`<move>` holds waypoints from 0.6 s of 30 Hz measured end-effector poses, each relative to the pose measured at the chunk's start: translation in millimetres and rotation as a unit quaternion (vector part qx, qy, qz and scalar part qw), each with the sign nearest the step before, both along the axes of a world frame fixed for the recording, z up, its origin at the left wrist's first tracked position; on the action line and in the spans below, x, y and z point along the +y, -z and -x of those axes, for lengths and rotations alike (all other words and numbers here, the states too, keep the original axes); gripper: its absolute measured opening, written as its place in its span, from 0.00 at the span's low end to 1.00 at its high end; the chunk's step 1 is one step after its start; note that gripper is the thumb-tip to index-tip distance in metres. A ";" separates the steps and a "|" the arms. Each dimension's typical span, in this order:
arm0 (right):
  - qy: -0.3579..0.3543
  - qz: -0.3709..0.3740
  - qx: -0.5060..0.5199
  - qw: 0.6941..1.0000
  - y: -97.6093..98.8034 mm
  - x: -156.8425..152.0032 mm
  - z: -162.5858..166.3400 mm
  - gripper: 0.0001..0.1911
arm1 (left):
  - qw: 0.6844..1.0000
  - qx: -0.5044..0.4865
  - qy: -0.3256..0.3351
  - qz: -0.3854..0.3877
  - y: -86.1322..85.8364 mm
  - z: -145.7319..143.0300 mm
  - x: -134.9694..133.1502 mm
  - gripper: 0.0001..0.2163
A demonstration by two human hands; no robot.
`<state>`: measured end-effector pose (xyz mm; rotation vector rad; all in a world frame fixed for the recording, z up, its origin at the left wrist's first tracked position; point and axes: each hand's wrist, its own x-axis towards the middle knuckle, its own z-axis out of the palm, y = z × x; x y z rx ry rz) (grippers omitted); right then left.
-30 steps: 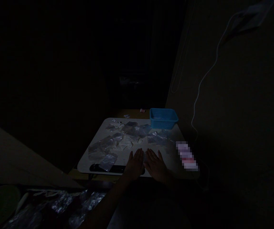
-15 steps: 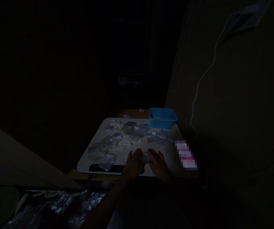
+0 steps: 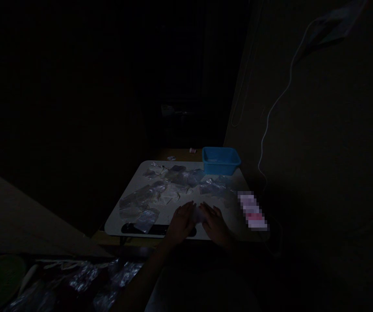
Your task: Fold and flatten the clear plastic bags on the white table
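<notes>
The room is very dark. My left hand [image 3: 180,222] and my right hand [image 3: 216,222] rest side by side at the near edge of a small white table [image 3: 131,216]. Their fingers curl inward around a small pale clear plastic bag [image 3: 198,214] held between them just above the tabletop. Several more clear plastic bags [image 3: 160,190] lie scattered over the middle and left of the table.
A blue plastic tub [image 3: 220,159] stands at the table's far right corner. A blurred pink-and-white packet [image 3: 252,210] lies at the right edge. A dark flat object [image 3: 131,228] sits at the near left edge. More crinkled plastic [image 3: 85,279] lies below left. A white cable [image 3: 271,112] hangs on the right wall.
A second ago both hands lay flat with fingers stretched out on the table. They have since drawn together and closed on a small clear bag between them.
</notes>
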<state>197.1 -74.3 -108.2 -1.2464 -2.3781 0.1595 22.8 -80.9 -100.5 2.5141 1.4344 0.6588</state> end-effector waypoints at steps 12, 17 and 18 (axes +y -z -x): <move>0.030 -0.025 0.169 0.985 15.5 6.7 -8.1 0.27 | 0.989 0.073 0.125 -0.021 -9.4 -3.7 -15.8 0.32; 0.060 -0.001 0.267 0.962 16.5 10.0 -11.8 0.24 | 0.987 0.062 0.130 -0.072 -2.9 -1.5 -21.3 0.25; 0.060 0.005 0.275 0.960 16.1 10.6 -12.0 0.24 | 0.986 0.058 0.128 -0.084 -0.9 -0.9 -22.3 0.23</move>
